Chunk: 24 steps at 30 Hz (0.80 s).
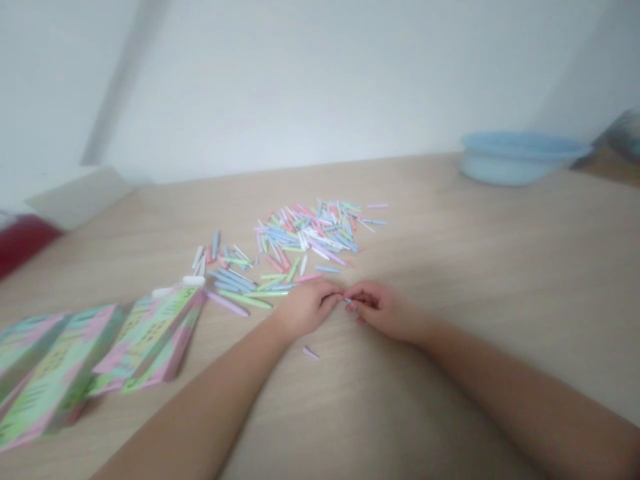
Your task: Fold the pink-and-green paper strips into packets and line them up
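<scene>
My left hand (311, 307) and my right hand (383, 310) meet fingertip to fingertip over the wooden table. Both are closed in a pinch. A tiny bluish piece (347, 300) shows at the right fingertips; whether the left fingers grip it too is hidden. Just beyond the hands lies a loose pile of pastel sticks (313, 230) in pink, blue, green, white and purple. More pen-like sticks (235, 280) are scattered left of it. A small purple piece (311, 352) rests on the table below my left hand.
Several green and pink patterned boxes (60, 367) lie at the left. A light blue basin (520, 158) stands at the back right of the wooden table (500, 280). At the far left are a pale box-like object (80, 197) and something red (27, 240).
</scene>
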Motion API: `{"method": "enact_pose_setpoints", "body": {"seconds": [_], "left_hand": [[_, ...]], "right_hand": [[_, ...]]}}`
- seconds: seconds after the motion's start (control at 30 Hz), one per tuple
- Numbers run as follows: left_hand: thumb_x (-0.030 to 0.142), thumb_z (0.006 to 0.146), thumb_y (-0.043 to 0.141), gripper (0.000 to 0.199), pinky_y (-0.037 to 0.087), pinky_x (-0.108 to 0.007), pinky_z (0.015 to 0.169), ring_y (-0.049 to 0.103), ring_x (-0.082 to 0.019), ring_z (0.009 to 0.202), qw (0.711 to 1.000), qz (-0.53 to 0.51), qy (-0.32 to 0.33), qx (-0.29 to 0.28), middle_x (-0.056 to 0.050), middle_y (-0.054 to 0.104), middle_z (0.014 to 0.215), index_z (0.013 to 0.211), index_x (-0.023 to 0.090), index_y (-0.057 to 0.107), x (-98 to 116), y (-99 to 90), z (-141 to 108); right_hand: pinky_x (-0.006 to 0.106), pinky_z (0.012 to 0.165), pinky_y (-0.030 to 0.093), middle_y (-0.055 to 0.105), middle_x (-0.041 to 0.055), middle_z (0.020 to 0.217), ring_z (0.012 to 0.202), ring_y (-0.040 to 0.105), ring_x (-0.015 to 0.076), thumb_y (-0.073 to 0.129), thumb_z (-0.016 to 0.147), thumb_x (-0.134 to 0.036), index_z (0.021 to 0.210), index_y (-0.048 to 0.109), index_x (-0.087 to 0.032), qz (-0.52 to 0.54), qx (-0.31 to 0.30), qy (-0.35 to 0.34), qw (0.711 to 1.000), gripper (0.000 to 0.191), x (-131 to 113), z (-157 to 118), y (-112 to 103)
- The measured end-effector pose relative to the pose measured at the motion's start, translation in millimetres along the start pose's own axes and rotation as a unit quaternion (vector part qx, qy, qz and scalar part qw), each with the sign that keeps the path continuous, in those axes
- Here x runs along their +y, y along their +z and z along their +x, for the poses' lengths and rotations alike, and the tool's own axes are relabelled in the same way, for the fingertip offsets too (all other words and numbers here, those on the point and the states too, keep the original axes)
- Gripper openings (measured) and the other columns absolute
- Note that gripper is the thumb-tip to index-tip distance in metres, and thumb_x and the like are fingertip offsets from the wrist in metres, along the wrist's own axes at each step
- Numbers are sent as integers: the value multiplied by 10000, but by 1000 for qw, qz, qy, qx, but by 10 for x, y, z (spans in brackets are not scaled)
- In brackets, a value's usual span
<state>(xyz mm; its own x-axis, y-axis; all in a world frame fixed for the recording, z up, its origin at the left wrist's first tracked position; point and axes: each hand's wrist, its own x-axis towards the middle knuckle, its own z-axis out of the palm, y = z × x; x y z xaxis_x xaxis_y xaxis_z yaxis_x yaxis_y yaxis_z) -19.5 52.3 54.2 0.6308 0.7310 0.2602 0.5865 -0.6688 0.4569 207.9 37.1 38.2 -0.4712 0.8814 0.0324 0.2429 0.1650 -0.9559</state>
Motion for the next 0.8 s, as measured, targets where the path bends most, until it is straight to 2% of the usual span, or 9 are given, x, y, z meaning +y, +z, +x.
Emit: {"method": "enact_pose_setpoints", "body": {"seconds": [0.2, 0.37, 0.5, 0.53, 0.6, 0.67, 0.73, 0.8], "left_hand": [[343, 1039, 477, 269, 502, -311, 801, 683, -199, 905, 1000, 26, 9, -14, -37, 748, 944, 985, 228, 714, 39, -20, -5], [384, 1060, 382, 346, 515, -389, 893, 667, -256, 1021, 990, 141, -8, 21, -113, 701, 1096, 1137, 190, 658, 173, -178, -47], [412, 1042, 430, 316, 504, -437, 985, 657, -288, 1103, 983, 182, -19, -8, -119, 695, 1049, 1009, 204, 665, 336, -275, -130], [417, 1041, 437, 312, 497, -439, 1013, 649, -288, 1144, 985, 171, -13, -22, -120, 700, 1083, 1034, 208, 669, 378, -289, -166], [429, 1045, 431, 350, 479, -448, 1065, 618, -286, 1236, 989, 143, 2, -47, -130, 686, 1247, 1214, 211, 646, 460, -310, -266], [458, 1040, 438, 484, 417, -482, 1147, 535, -298, 1365, 990, 132, 13, -53, -141, 580, 1470, 1452, 216, 514, 535, -314, -406], [483, 1033, 448, 591, 318, -503, 1222, 420, -303, 1474, 989, 130, 22, -69, -133, 450, 1599, 1564, 229, 392, 592, -286, -570], [491, 1042, 423, 646, 226, -498, 1268, 307, -286, 1540, 986, 122, 29, -108, -102, 322, 1671, 1626, 256, 278, 621, -218, -726]], "right_hand": [[281, 637, 490, 690, 6, 758, 677, 628, 154, 703, 870, -433, 949, 685, -183, 0, -11, 24, 1000, 263, -58, 3, -25], [263, 587, 449, 634, -18, 680, 624, 590, 145, 689, 860, -369, 846, 643, -196, -3, 31, 24, 999, 179, -11, 46, -7], [259, 571, 435, 628, -23, 682, 614, 582, 144, 673, 863, -333, 855, 627, -204, -21, 46, 13, 999, 137, -8, 68, 18], [259, 573, 436, 632, -23, 689, 617, 583, 144, 672, 863, -329, 863, 625, -204, -21, 46, 8, 999, 134, -13, 72, 24], [262, 587, 451, 643, -18, 716, 626, 591, 144, 663, 867, -320, 886, 621, -202, -16, 45, 0, 999, 126, -22, 75, 32], [264, 601, 467, 654, -13, 744, 637, 602, 143, 640, 880, -305, 900, 617, -201, -15, 39, -7, 999, 108, -24, 78, 38], [261, 606, 471, 659, -10, 755, 646, 610, 143, 621, 889, -286, 907, 616, -202, -24, 36, -14, 999, 86, -17, 82, 42], [259, 614, 472, 668, -6, 763, 660, 619, 145, 614, 890, -268, 908, 618, -203, -34, 38, -20, 999, 67, -5, 85, 49]]}}
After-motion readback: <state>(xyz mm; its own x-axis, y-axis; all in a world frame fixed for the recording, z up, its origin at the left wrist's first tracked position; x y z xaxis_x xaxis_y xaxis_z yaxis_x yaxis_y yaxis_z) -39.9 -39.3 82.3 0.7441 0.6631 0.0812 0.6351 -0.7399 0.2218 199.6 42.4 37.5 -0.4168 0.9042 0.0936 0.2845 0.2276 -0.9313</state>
